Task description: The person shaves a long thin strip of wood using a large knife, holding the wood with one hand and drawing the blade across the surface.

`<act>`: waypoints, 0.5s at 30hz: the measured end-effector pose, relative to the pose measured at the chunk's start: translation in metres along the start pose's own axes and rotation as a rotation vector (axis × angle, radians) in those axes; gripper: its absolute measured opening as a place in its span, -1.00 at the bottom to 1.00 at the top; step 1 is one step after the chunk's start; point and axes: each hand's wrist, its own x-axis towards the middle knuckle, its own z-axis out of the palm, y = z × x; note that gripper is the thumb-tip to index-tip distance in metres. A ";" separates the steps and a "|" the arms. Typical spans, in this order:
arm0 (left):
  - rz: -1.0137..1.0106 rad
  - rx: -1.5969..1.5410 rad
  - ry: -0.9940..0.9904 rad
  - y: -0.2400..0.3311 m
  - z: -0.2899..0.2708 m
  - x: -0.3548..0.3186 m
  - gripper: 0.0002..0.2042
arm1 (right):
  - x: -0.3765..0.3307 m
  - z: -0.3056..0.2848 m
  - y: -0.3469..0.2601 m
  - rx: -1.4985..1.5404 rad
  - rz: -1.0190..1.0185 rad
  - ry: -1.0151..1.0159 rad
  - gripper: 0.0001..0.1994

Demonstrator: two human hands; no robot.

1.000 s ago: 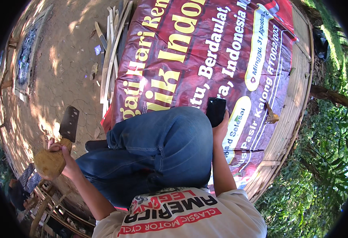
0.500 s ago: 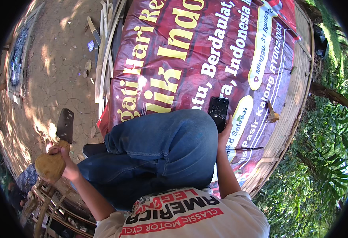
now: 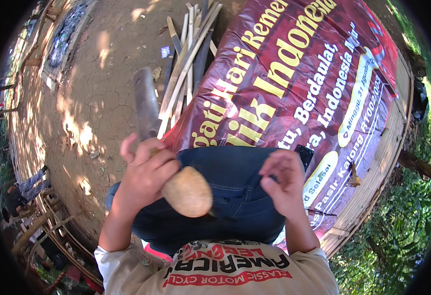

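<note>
Two hands are raised over the blue-jeaned lap: a large cleaver with a rounded tan wooden handle (image 3: 188,191) is gripped in the closed left hand (image 3: 146,169), blade (image 3: 145,103) pointing away; the half-curled right hand (image 3: 284,183) appears empty, just beside it.

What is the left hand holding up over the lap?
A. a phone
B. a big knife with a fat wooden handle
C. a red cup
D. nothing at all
B: the left hand grips a big knife by its rounded wooden handle, blade pointing up and away over the blue jeans.
</note>
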 end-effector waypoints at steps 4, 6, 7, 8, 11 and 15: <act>0.264 0.120 0.001 0.014 0.029 0.019 -0.89 | 0.029 0.060 0.023 0.107 0.499 -0.458 -0.36; 0.333 0.112 0.004 0.013 0.045 0.025 -0.87 | 0.038 0.066 0.030 0.277 0.648 -0.367 -0.33; 0.372 0.118 -0.008 0.015 0.053 0.026 -0.86 | 0.039 0.068 0.033 0.212 0.598 -0.390 -0.36; 0.386 0.081 -0.009 0.014 0.054 0.026 -0.85 | 0.040 0.069 0.037 0.210 0.642 -0.400 -0.37; 0.429 0.231 -0.028 0.014 0.063 0.026 -0.82 | 0.043 0.065 0.047 0.138 0.730 -0.417 -0.50; 0.461 0.349 0.041 0.008 0.078 0.027 -0.80 | 0.050 0.073 0.043 -0.275 0.488 -0.424 -0.60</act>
